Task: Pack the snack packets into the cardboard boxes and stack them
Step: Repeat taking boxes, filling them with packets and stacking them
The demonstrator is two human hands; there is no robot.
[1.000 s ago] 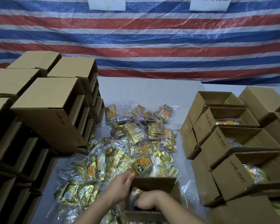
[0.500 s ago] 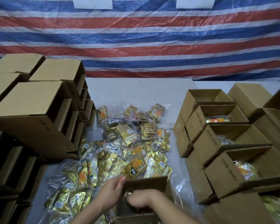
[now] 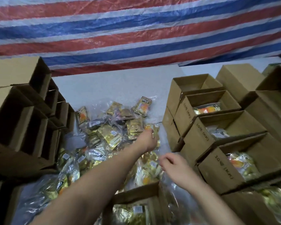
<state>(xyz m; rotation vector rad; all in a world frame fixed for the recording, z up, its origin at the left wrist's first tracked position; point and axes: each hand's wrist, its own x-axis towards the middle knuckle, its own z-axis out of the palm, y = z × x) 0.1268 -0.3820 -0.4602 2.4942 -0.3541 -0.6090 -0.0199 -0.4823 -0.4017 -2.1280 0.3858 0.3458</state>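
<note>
A pile of gold and orange snack packets (image 3: 109,137) in clear wrap lies on the white table (image 3: 113,88). My left hand (image 3: 148,140) reaches across to the pile's right edge, its fingers curled onto a snack packet (image 3: 155,129) there. Over packets just in front of it, my right hand (image 3: 173,163) hovers with loosely curled fingers and holds nothing. Right below me stands an open cardboard box (image 3: 136,196) with packets (image 3: 130,213) inside; neither hand touches it.
Empty boxes (image 3: 23,127) lie stacked on their sides at the left, openings facing the pile. Several open boxes (image 3: 201,142) in stepped rows on the right hold packets (image 3: 207,109). A striped tarp (image 3: 136,30) hangs behind the table.
Both hands have left the near box. My left arm stretched forward to the pile's right edge, and my right hand lifted out over the packets. The camera tilted down.
</note>
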